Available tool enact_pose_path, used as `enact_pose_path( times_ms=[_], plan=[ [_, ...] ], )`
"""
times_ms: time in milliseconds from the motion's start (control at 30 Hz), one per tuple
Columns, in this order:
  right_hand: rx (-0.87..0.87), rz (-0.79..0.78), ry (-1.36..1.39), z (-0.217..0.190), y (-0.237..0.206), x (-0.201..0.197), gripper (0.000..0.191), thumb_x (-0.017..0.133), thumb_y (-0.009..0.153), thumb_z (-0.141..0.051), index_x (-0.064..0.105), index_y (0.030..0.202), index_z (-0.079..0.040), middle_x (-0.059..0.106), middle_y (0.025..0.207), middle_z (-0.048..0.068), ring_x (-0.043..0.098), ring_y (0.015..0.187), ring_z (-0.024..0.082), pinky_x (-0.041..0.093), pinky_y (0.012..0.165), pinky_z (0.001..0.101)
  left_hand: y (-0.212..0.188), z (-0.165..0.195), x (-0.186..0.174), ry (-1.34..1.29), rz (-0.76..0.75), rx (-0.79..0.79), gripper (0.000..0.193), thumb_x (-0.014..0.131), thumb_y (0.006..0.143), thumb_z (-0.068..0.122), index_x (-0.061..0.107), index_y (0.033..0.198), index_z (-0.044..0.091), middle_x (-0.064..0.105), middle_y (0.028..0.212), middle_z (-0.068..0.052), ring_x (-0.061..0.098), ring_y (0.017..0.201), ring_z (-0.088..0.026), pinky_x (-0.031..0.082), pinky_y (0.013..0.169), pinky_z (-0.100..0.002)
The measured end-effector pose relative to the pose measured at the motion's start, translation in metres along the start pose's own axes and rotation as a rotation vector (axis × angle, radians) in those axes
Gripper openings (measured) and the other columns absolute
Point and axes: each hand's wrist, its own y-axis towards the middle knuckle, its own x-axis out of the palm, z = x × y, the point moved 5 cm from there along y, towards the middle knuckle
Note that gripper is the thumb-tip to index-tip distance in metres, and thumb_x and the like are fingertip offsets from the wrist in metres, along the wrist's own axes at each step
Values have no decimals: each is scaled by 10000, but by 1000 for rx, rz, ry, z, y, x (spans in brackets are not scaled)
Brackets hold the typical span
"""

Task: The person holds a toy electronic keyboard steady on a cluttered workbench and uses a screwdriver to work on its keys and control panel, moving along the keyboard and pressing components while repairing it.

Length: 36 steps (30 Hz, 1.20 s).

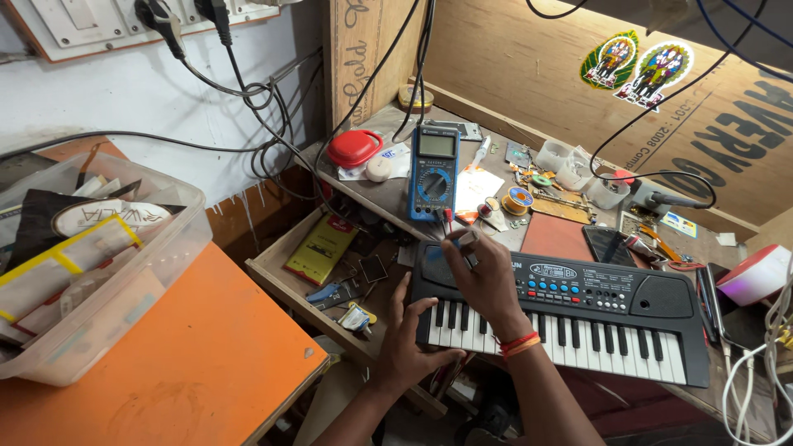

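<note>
A small black toy keyboard (595, 307) with white and black keys and blue and red buttons lies on a cluttered wooden workbench. My left hand (413, 334) grips its left end, thumb on the lowest white keys. My right hand (483, 277) hovers over the keyboard's left speaker area, fingers pinched on a small grey and blue object (459, 240); a ring is on one finger and a red-orange thread on the wrist. A blue multimeter (433, 172) stands just behind the keyboard.
An open drawer (273, 277) with small parts sits left of the keyboard. A clear plastic bin (124, 289) rests on an orange table (190, 363). A red case (353, 149), a solder spool (518, 200), a dark phone (609, 244) and cables crowd the bench (376, 198).
</note>
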Motion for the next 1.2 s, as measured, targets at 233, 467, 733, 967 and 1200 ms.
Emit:
enact_pose_path(
  times_ms=[233, 467, 733, 967, 1200],
  plan=[
    [63, 27, -113, -3, -1, -1, 137, 680, 963, -140, 714, 1022, -21, 709, 806, 80, 673, 644, 143, 513, 572, 293, 0, 1, 0, -30, 15, 21, 897, 902, 698, 559, 499, 1388, 151, 217, 1638, -277, 362, 1497, -478, 471, 1130, -542],
    [31, 174, -304, 0, 1, -14, 147, 664, 990, -137, 705, 1062, -16, 732, 957, 113, 710, 739, 152, 564, 593, 306, 0, -1, 3, -14, -14, 15, 898, 878, 717, 585, 462, 1399, 174, 194, 1645, -274, 355, 1500, -481, 499, 1111, -546],
    [185, 370, -132, 45, -14, -58, 198, 617, 1059, -198, 646, 1032, -4, 701, 913, 92, 719, 755, 136, 597, 596, 269, 0, 1, 0, -17, 5, 5, 884, 892, 699, 565, 474, 1379, 185, 207, 1640, -265, 424, 1462, -467, 527, 1088, -530],
    [289, 491, 31, 60, -55, -105, 185, 516, 1120, -191, 597, 1095, -27, 732, 952, 55, 656, 717, 81, 531, 599, 229, 1, 3, 0, -32, 13, 15, 889, 913, 693, 533, 476, 1381, 178, 205, 1640, -273, 437, 1453, -466, 524, 1097, -521],
    [343, 500, -85, 52, -76, -121, 143, 551, 1130, -164, 610, 1111, -34, 734, 946, 58, 613, 717, 78, 485, 608, 230, 1, 1, 0, -43, 11, -1, 891, 921, 671, 535, 481, 1360, 181, 199, 1647, -274, 463, 1437, -451, 531, 1095, -514]
  ],
)
